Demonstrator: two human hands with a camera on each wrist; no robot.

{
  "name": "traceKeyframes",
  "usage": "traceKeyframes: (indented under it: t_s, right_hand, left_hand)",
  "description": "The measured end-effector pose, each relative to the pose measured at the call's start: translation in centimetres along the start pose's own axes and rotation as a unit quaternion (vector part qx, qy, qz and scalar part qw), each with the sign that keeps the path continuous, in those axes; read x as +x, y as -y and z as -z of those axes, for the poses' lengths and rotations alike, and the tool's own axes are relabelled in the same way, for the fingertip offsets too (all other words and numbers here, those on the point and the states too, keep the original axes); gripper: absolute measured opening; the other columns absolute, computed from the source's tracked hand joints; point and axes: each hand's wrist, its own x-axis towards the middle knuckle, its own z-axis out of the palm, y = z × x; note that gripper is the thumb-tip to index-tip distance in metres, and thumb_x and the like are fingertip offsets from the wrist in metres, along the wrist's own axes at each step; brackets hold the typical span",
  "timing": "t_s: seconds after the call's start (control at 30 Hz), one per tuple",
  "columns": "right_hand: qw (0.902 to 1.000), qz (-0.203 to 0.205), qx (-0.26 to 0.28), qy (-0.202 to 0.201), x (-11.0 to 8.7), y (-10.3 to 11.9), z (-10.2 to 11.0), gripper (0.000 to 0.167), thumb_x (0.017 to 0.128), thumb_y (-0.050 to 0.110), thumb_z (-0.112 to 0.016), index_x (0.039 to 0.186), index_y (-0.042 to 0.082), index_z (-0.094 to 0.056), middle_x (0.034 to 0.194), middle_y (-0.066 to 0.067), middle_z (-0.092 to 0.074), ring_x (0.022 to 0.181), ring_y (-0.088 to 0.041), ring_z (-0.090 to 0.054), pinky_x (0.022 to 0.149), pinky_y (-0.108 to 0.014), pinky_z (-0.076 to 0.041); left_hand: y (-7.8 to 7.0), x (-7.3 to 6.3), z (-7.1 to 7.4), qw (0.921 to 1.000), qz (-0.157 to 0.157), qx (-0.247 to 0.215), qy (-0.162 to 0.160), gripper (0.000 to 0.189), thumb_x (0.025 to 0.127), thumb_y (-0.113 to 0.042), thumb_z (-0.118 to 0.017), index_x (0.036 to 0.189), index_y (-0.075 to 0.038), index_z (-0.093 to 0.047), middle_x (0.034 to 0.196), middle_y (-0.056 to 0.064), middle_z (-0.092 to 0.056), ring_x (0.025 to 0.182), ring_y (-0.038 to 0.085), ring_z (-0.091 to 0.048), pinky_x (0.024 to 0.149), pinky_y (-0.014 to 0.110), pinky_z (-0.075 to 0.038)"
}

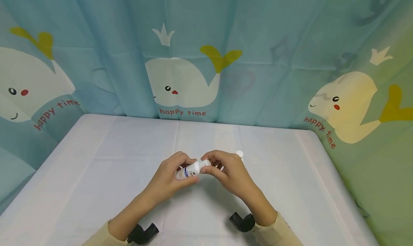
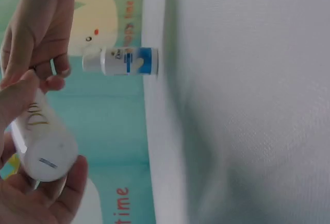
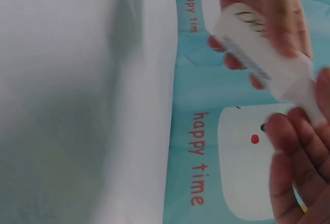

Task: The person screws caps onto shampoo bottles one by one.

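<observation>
A small white bottle [image 1: 187,171] with a blue band and printed lettering is up in the air, tilted, over the middle of the table. My left hand [image 1: 171,176] grips its body between thumb and fingers. At the top end, thumb and fingers of my right hand [image 1: 230,170] pinch the white cap [image 1: 204,163]. The left wrist view shows the bottle's round base [image 2: 49,159] with a small dark printed mark. Behind the right hand a second white bottle [image 2: 129,61] with a blue lower part stands upright; only its white top [image 1: 239,154] shows clearly in the head view.
A white cloth covers the table [image 1: 129,149]. Around it hangs a blue-green curtain [image 1: 267,31] printed with whales. Black curved wrist mounts [image 1: 144,234] sit beside both forearms, above beige sleeves [image 1: 275,233].
</observation>
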Motion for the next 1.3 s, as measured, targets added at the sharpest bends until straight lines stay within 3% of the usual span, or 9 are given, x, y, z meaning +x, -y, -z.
traceKeyframes:
  t_s: [0.07,0.23,0.3,0.5,0.73,0.97,1.17,1.3]
  right_hand:
    - [0.9998,0.016,0.007,-0.009,0.0,-0.2,0.0,0.026,0.086,0.023,-0.076,0.11,0.012,-0.07,0.089,0.007,-0.071,0.075,-0.004,-0.062,0.065,-0.024,-0.055]
    - [0.9978,0.05,0.038,-0.022,0.0,-0.6,-0.1,0.031,0.091,0.015,-0.072,0.122,0.013,-0.069,0.099,0.002,-0.069,0.085,-0.009,-0.063,0.073,-0.027,-0.058]
    - [0.9974,0.046,0.051,-0.024,0.0,-0.6,-0.1,0.035,0.092,0.012,-0.072,0.127,0.013,-0.067,0.102,0.0,-0.069,0.087,-0.011,-0.064,0.074,-0.028,-0.059]
    - [0.9929,-0.043,0.111,-0.01,0.0,-1.0,-0.3,0.041,0.094,0.013,-0.07,0.133,0.018,-0.06,0.111,-0.004,-0.069,0.093,-0.017,-0.07,0.078,-0.036,-0.059]
    - [0.9694,-0.135,0.2,0.045,-0.2,-2.0,-1.7,0.039,0.095,0.015,-0.069,0.133,0.018,-0.059,0.121,-0.008,-0.066,0.101,-0.021,-0.069,0.088,-0.037,-0.056]
    - [0.9556,-0.148,0.241,0.082,-0.5,-2.5,-3.0,0.048,0.094,0.009,-0.067,0.14,0.015,-0.055,0.141,-0.008,-0.056,0.119,-0.03,-0.064,0.093,-0.03,-0.054]
    - [0.9457,-0.164,0.261,0.104,-0.6,-2.8,-3.5,0.053,0.093,0.007,-0.068,0.144,0.008,-0.051,0.146,-0.014,-0.051,0.124,-0.033,-0.06,0.093,-0.028,-0.054]
    - [0.945,-0.163,0.261,0.111,-0.7,-2.9,-3.6,0.055,0.094,0.007,-0.067,0.145,0.006,-0.048,0.148,-0.015,-0.049,0.125,-0.033,-0.059,0.096,-0.029,-0.053]
  left_hand:
    - [-0.4,0.0,-0.1,1.0,0.008,0.003,-0.003,0.034,0.079,-0.029,-0.086,0.103,-0.026,-0.061,0.101,-0.014,-0.062,0.083,0.006,-0.058,0.072,0.026,-0.054]
    - [-0.7,0.1,0.2,0.9943,0.07,-0.071,0.04,0.039,0.086,-0.03,-0.08,0.119,-0.024,-0.059,0.11,-0.005,-0.063,0.093,0.013,-0.064,0.079,0.028,-0.057]
    - [-0.6,0.2,0.2,0.9913,0.076,-0.096,0.047,0.04,0.089,-0.029,-0.077,0.124,-0.022,-0.059,0.113,0.0,-0.062,0.096,0.015,-0.065,0.081,0.029,-0.058]
    - [0.5,0.8,0.3,0.9861,0.089,-0.139,0.017,0.038,0.09,-0.022,-0.076,0.125,-0.021,-0.061,0.122,0.002,-0.062,0.105,0.021,-0.065,0.087,0.028,-0.057]
    - [2.4,0.8,0.7,0.9797,0.114,-0.165,0.006,0.039,0.089,-0.018,-0.077,0.125,-0.017,-0.061,0.126,0.008,-0.061,0.112,0.027,-0.065,0.09,0.028,-0.056]
    - [3.5,0.7,0.9,0.979,0.121,-0.164,0.011,0.041,0.089,-0.011,-0.076,0.126,-0.008,-0.059,0.131,0.014,-0.059,0.12,0.033,-0.062,0.093,0.03,-0.055]
    - [4.1,0.9,0.8,0.9746,0.134,-0.178,0.026,0.042,0.089,-0.004,-0.074,0.127,-0.002,-0.057,0.131,0.021,-0.056,0.122,0.038,-0.06,0.092,0.028,-0.055]
    - [4.6,0.9,0.8,0.9731,0.139,-0.18,0.035,0.044,0.089,-0.005,-0.073,0.129,0.0,-0.055,0.132,0.023,-0.054,0.123,0.04,-0.059,0.091,0.027,-0.055]
